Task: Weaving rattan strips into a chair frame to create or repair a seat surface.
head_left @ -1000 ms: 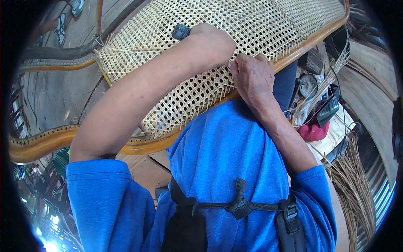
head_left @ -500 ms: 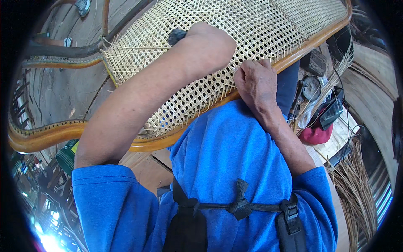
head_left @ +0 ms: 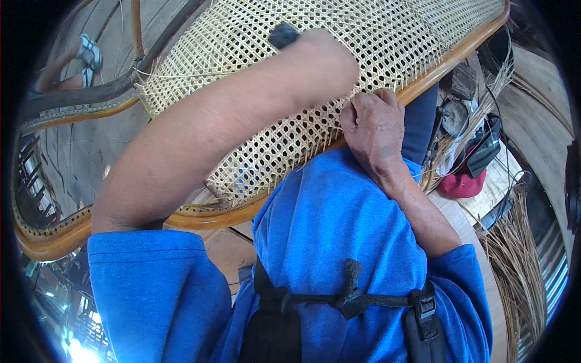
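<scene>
Both hands work a woven cane panel [head_left: 254, 72].
Left hand [head_left: 324, 57] clenches a dark tool [head_left: 282, 34]; right hand [head_left: 374, 124], fingers seemingly pinching cane, presses the wooden rim [head_left: 448, 63].

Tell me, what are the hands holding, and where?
The left hand grips a dark tool by its handle; only its end shows. The right hand pinches the woven cane at the wooden frame's edge.

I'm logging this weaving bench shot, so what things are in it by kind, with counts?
Woven cane panel in its wooden frame: 1
Dark-handled tool at the left hand: 1
Hands, counting the right hand on the panel's edge: 2
Loose cane strand bundle: 1
Red cloth item: 1
Total: 6
</scene>
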### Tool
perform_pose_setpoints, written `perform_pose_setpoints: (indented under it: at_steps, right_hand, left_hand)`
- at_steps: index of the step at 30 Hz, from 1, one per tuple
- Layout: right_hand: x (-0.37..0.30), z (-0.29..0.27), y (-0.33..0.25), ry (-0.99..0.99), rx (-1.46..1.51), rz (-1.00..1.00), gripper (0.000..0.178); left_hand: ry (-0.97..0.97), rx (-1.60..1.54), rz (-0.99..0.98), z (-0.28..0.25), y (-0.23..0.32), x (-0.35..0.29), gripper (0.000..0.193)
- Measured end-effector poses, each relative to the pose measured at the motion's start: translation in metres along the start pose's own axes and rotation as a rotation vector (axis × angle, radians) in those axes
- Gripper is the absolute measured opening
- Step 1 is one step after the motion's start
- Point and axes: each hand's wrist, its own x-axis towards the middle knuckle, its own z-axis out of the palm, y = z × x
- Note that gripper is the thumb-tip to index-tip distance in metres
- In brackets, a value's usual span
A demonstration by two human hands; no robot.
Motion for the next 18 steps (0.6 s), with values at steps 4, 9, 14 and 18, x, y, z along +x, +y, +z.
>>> perform_pose_setpoints:
  at_steps: [4,9,14,18]
  right_hand:
    - [-0.001,0.004,0.001,0.029,0.011,-0.017,0.012]
    - [-0.005,0.001,0.006,0.01,0.128,-0.047,0.014]
    - [-0.003,0.002,-0.002,0.002,0.065,0.006,0.014]
    - [-0.005,0.005,-0.001,0.028,0.06,0.0,0.015]
  left_hand:
    - [-0.232,-0.168,-0.21,0.0,-0.008,-0.008,0.016]
    - [-0.097,0.098,-0.174,-0.01,0.023,-0.006,0.014]
    - [-0.345,0.257,-0.114,-0.032,0.042,0.006,0.029]
    - [-0.242,0.048,-0.172,-0.021,0.012,0.004,0.022]
